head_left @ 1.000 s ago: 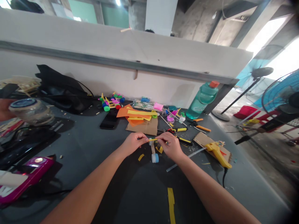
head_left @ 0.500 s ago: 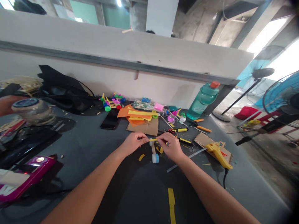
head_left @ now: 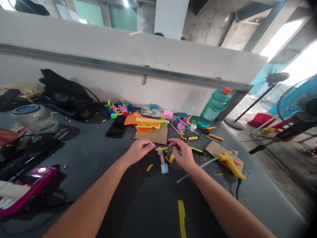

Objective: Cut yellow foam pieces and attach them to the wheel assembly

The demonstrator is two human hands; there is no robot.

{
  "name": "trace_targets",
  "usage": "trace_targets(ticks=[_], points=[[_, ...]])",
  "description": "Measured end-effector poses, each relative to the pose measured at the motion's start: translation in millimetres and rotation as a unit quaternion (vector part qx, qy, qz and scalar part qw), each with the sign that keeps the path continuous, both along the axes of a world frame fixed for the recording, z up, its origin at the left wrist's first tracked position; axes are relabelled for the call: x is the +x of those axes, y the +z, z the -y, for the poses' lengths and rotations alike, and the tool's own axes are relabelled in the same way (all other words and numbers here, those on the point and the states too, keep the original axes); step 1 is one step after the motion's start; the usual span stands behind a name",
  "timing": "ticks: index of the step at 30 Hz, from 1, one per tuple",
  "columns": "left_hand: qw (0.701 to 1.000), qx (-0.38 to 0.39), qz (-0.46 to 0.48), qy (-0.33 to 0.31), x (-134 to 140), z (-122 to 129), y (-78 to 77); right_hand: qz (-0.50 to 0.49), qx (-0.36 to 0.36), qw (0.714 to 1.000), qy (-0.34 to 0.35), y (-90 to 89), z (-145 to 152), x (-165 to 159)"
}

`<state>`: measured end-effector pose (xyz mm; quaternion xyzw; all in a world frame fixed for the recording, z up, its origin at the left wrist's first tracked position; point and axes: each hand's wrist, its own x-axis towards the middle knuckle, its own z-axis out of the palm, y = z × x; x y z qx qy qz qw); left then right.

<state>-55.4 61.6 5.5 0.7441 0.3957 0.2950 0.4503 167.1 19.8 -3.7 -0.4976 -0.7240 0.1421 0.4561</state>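
My left hand (head_left: 141,150) is closed, thumb and forefinger pinched at the left end of a short yellow paper strip (head_left: 162,148). The strip lies across the far end of a small flat wooden stick (head_left: 162,159), over a pale round piece (head_left: 159,152). A light-blue bottle cap (head_left: 164,168) sits at the stick's near end. Just right of the strip, my right hand (head_left: 182,153) is open, its fingers bent and apart, holding nothing. Yellow paper scraps (head_left: 171,158) lie between the hands, and another scrap (head_left: 150,167) is to the left.
Orange and yellow paper (head_left: 142,122) lies on cardboard (head_left: 155,136) beyond my hands. At right are a yellow glue gun (head_left: 230,164), orange-handled pliers (head_left: 215,136) and a green bottle (head_left: 214,107). A phone (head_left: 115,128), jar (head_left: 34,119) and another person's hand (head_left: 8,136) are at left.
My right hand has let go of the yellow strip and opened, moving slightly right. My left hand has shifted a little left. The other person's hand has moved from the jar toward the near side.
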Motion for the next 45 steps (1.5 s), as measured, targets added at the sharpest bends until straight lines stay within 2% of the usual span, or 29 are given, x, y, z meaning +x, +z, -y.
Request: trace_targets(ticks=[4,20,45], points=[[1.000,-0.001,0.015,-0.011,-2,-2,-2.9,-0.023,-0.017,1.000,-0.004,-2.1,0,0],[1.000,0.015,0.009,-0.013,4,1,-6.7,0.044,-0.003,0.999,0.000,-3.4,0,-4],[1.000,0.019,0.008,0.000,10,3,-10.0,0.023,-0.011,1.000,-0.015,-6.3,0,-4]])
